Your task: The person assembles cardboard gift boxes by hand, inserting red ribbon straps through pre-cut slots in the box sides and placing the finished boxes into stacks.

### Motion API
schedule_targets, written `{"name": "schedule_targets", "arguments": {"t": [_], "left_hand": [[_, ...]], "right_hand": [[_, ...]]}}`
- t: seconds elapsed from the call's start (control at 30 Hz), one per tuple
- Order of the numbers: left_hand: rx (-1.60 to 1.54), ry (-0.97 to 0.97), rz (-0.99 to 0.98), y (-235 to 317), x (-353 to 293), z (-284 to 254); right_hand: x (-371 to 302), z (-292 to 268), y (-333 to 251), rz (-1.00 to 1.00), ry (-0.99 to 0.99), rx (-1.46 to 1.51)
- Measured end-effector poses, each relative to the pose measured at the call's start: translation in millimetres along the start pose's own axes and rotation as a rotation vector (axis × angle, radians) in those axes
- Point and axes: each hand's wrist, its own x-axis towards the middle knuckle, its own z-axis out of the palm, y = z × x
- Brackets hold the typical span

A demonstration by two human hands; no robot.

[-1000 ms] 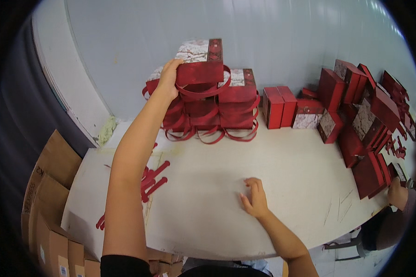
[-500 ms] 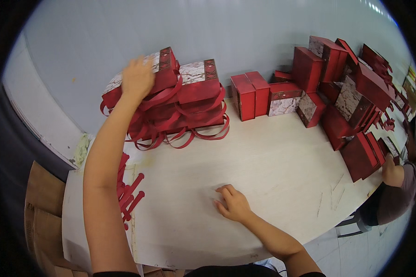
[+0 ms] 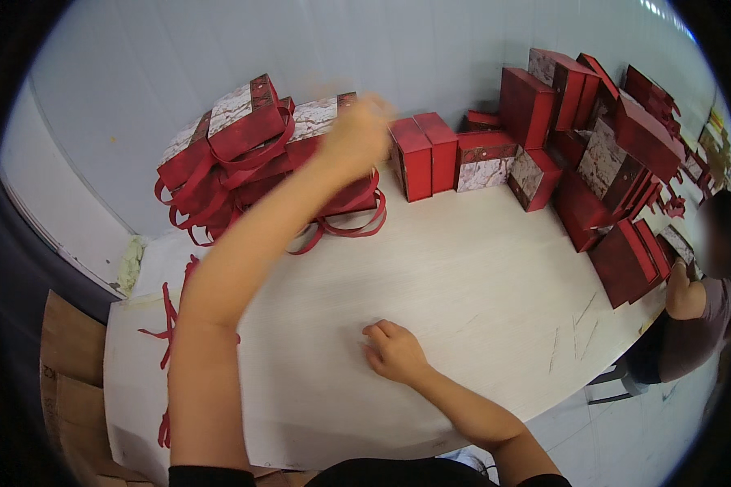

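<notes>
My left hand is smeared by motion, in front of the right end of a stack of red boxes with marbled white lids and red ribbon handles. Whether it holds or touches anything cannot be made out. My left forearm hides part of that stack. Low over the middle of the table, my right hand has loosely curled fingers, a gap between thumb and forefinger, and nothing visible in it. Two upright red boxes stand just right of my left hand. Red ribbon strips lie beside my left forearm, partly hidden by it.
A large pile of red boxes fills the table's right back. A person sits at the far right, with a hand by the boxes. Brown cardboard stands left of the table. A grey wall runs behind.
My left hand has moved right, from above the stack's left boxes to its right end. My right hand's fingers have curled in a little. The whole view has shifted slightly.
</notes>
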Motion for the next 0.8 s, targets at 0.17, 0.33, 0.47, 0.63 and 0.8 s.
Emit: {"name": "schedule_targets", "arguments": {"t": [0.17,0.33,0.47,0.63,0.8], "left_hand": [[-0.202,-0.123,-0.25,28.1,7.9,101.8],[-0.161,-0.069,-0.367,28.4,11.0,141.0],[-0.226,0.076,-0.346,13.3,1.0,171.1],[-0.244,0.049,-0.503,29.0,-9.4,151.7],[-0.086,0.182,-0.589,37.2,-22.0,144.8]], "right_hand": [[3.6,13.8,-11.8,-0.034,0.005,0.056],[5.7,7.4,-5.7,-0.018,-0.029,0.031],[4.3,8.9,-2.4,-0.005,-0.079,0.01],[3.5,9.1,-1.0,0.004,-0.075,0.011],[5.1,9.5,-5.3,-0.014,-0.049,0.019]]}}
